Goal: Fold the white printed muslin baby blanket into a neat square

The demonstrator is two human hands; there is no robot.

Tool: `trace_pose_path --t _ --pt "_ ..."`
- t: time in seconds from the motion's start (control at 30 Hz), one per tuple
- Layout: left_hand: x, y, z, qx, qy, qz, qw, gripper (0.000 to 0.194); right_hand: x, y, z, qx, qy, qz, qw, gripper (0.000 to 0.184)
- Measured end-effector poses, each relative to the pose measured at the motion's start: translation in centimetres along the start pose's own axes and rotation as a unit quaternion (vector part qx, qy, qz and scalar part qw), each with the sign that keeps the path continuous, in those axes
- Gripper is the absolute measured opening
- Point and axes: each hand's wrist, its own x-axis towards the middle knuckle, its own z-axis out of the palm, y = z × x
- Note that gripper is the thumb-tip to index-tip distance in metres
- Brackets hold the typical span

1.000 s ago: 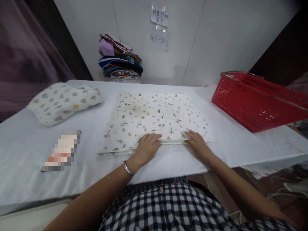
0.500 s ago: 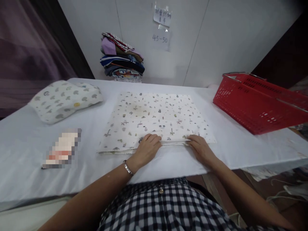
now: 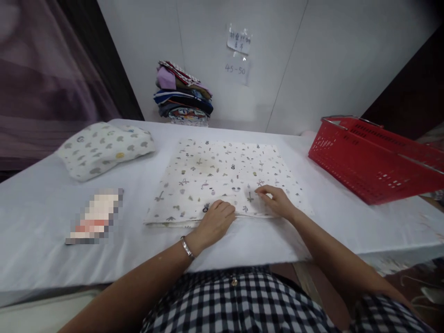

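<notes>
A folded white cloth (image 3: 222,178) printed with small plants and animals lies flat on the table, its layers showing along the near edge. Over that edge, near the middle, my left hand (image 3: 217,222) curls its fingers on the fabric; the thumb is hidden. My right hand (image 3: 275,201) is above the near right part of the cloth, its fingers loosely bent with nothing in them. A crumpled white cloth with grey and yellow shapes (image 3: 107,148) lies at the far left.
A red plastic basket (image 3: 367,162) stands on the right of the white-covered table (image 3: 138,259). A pixelated flat object (image 3: 95,215) lies at left. Behind the table rises a stack of folded textiles (image 3: 183,99) against the wall with paper signs (image 3: 238,44).
My right hand has come off the near edge and moved forward over the cloth. My left hand stays at the edge. The whole view has shifted slightly.
</notes>
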Motion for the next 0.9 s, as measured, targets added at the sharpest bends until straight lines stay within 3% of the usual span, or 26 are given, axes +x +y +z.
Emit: trace_pose_path --t 0.1,0.2,0.37,0.57,0.7,0.9 --pt "-0.1 0.1 0.0 0.004 0.013 0.003 1.0 0.017 3.7 1.3 2.2 -0.027 -0.022 -0.067 0.997 0.026" --pt "-0.2 0.3 0.1 0.003 0.028 0.005 1.0 0.015 6.8 3.2 4.0 -0.114 -0.091 -0.104 0.984 0.033" --pt "-0.2 0.4 0.5 -0.015 0.055 0.001 0.998 0.012 9.8 4.9 4.8 -0.211 -0.18 -0.01 0.961 0.049" --pt "-0.5 0.2 1.4 -0.058 0.045 -0.018 0.997 0.008 11.3 4.6 5.4 -0.241 -0.17 0.024 0.955 0.057" --pt "-0.7 -0.1 2.7 -0.064 0.044 -0.024 0.997 0.01 13.4 5.7 5.7 -0.238 -0.216 0.11 0.941 0.063" --pt "-0.9 -0.6 6.0 -0.038 0.176 -0.024 0.983 0.022 16.9 6.8 5.5 -0.23 -0.208 0.122 0.943 0.065"
